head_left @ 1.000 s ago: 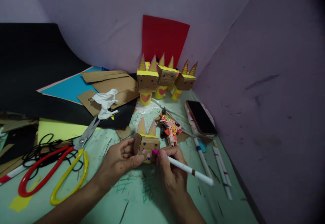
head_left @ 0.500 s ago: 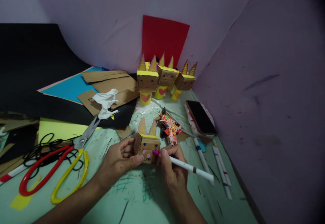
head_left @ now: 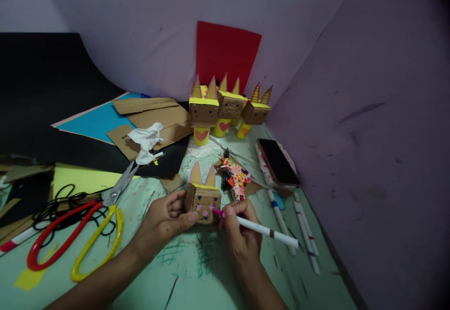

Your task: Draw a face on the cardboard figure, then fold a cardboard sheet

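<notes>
Fingers of the left hand [head_left: 165, 221] grip the near side of the box, thumb pressed along its lower front, while those of the right hand [head_left: 242, 235] pinch a marker close to its pink end. Below them spreads the green tabletop [head_left: 140, 277], with large scissors [head_left: 111, 198] lying open to the left. Three finished-looking figures [head_left: 204, 114] stand together farther back. Between the two hands sits the small cardboard box [head_left: 207, 194], its pointed ears up and its drawn face towards the wearer; whether it rests on the tabletop I cannot tell. Across the face the marker [head_left: 260, 229] has shifted a little outward over the last second, its barrel now slanting less steeply. That uncovers a pink patch [head_left: 211, 206] on the right-hand cheek, opposite a similar one, so colouring there seems well along. Contact between tip and cardboard is too small to judge.
</notes>
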`<state>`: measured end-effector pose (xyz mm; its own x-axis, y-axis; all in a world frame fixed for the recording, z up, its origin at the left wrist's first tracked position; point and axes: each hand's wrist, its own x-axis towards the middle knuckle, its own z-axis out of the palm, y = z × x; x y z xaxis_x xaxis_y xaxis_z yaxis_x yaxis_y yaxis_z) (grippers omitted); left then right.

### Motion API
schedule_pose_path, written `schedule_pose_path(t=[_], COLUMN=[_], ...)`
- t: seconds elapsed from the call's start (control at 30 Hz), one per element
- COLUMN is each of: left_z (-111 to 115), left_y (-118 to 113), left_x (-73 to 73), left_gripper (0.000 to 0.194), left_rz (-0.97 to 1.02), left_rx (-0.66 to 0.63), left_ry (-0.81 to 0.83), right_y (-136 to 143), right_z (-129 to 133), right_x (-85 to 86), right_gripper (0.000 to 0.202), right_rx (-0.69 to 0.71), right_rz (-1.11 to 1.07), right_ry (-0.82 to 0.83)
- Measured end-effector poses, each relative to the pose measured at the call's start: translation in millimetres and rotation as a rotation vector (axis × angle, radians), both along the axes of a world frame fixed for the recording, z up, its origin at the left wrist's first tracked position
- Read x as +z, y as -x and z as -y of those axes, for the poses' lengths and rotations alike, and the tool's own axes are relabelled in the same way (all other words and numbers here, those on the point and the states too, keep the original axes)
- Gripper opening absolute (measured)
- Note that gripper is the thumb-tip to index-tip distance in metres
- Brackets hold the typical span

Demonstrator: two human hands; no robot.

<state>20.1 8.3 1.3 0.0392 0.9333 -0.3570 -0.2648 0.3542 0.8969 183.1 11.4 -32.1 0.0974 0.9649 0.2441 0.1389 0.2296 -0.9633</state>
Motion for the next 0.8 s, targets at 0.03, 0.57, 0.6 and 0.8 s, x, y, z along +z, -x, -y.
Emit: schedule_pose_path(t=[0.03, 0.57, 0.6, 0.8], left_z=[0.1, -2.3, -2.4, -2.6], left_y=[-0.2, 3.8, 4.3, 4.8], left_x=[0.5, -6.3, -7.2, -8.7], left_gripper=[0.066, 0.066, 0.066, 0.067], left_rz=[-0.005, 0.003, 0.004, 0.033], left_rx=[0.016, -0.042, -0.046, -0.066], left_ry=[0.006, -0.026, -0.027, -0.042], right_y=[-1.0, -2.0, -2.0, -2.1], right_z=[0.1, 1.3, 1.3, -0.5], right_x=[0.3, -3.3, -3.2, -6.3], right_gripper=[0.026, 0.023, 0.023, 0.021], right_rx=[0.009, 0.005, 0.017, -0.015], right_rz=[-0.002, 0.031, 0.035, 0.055], right_ry=[0.001, -0.027, -0.026, -0.075])
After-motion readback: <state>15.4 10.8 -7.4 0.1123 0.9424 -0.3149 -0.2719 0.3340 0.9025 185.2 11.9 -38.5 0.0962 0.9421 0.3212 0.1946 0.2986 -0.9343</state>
